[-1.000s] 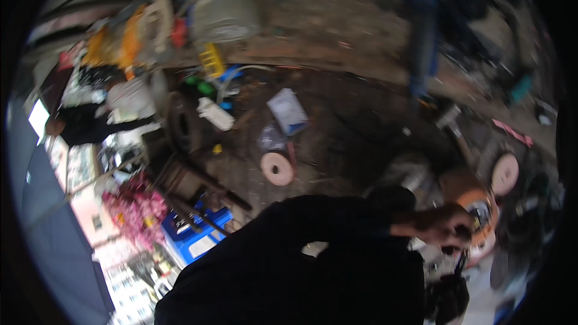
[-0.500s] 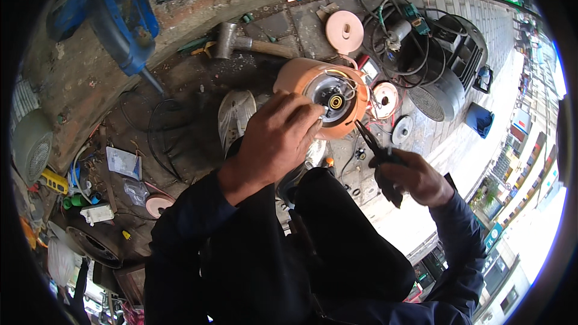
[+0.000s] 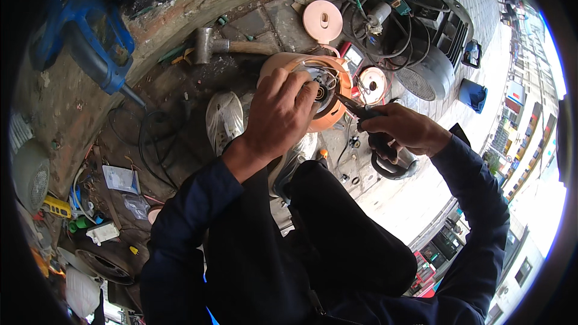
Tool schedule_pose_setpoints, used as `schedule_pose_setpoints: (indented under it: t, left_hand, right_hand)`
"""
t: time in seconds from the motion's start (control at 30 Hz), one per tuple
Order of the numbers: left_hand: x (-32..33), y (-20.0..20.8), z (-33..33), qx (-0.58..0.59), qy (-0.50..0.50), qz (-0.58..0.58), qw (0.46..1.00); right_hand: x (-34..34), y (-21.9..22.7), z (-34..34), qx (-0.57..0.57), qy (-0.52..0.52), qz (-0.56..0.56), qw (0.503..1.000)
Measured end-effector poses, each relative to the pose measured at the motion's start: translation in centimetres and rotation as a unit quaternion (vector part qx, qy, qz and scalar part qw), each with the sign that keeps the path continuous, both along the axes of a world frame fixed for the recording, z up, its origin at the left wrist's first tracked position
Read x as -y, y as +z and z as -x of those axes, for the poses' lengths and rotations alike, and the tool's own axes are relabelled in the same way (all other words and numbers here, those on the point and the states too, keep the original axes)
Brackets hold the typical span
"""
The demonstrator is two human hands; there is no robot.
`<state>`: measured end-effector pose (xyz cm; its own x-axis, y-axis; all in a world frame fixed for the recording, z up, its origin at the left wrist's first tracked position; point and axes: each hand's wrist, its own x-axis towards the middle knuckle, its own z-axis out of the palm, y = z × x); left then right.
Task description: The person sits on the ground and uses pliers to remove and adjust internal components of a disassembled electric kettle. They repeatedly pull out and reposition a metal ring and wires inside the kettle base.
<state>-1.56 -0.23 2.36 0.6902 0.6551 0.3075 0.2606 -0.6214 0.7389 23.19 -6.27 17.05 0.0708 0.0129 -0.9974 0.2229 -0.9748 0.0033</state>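
Left grip rests fingers on the orange motor housing, which sits on the ground just ahead of the knees. Right grip closes around black-handled pliers, tips at the housing's wiring.

Orange motor housing hemmed by hammer, cable tangle, grey motor, open pavement to its right
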Motion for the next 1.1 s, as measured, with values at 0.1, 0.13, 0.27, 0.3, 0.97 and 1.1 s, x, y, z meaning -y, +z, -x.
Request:
schedule_pose_setpoints:
  t: [0.1, 0.13, 0.27, 0.3, 0.97, 1.1]
  left_hand:
    - [0.1, -0.5, -0.3, -0.002, 0.001, -0.014, 1.000]
    - [0.1, -0.6, -0.4, -0.003, 0.001, -0.019, 1.000]
    - [0.1, -0.8, -0.5, -0.006, 0.002, -0.025, 1.000]
    - [0.2, -0.8, -0.5, -0.006, 0.002, -0.025, 1.000]
    - [0.0, -0.9, -0.6, -0.019, -0.007, -0.039, 0.999]
    - [-0.1, -0.9, -0.6, -0.014, -0.008, -0.030, 0.999]
  right_hand:
    - [-0.3, -0.3, 0.1, -0.022, -0.011, -0.004, 1.000]
    - [-0.4, -0.3, 0.2, -0.024, -0.004, -0.005, 1.000]
    - [-1.0, -0.5, 0.5, -0.019, 0.000, -0.001, 1.000]
    - [-1.2, -0.5, 0.7, -0.013, 0.020, 0.002, 1.000]
    - [-2.0, -1.0, 0.9, -0.011, 0.048, 0.022, 0.999]
    - [-2.1, -1.1, 1.0, -0.018, 0.054, 0.023, 0.998]
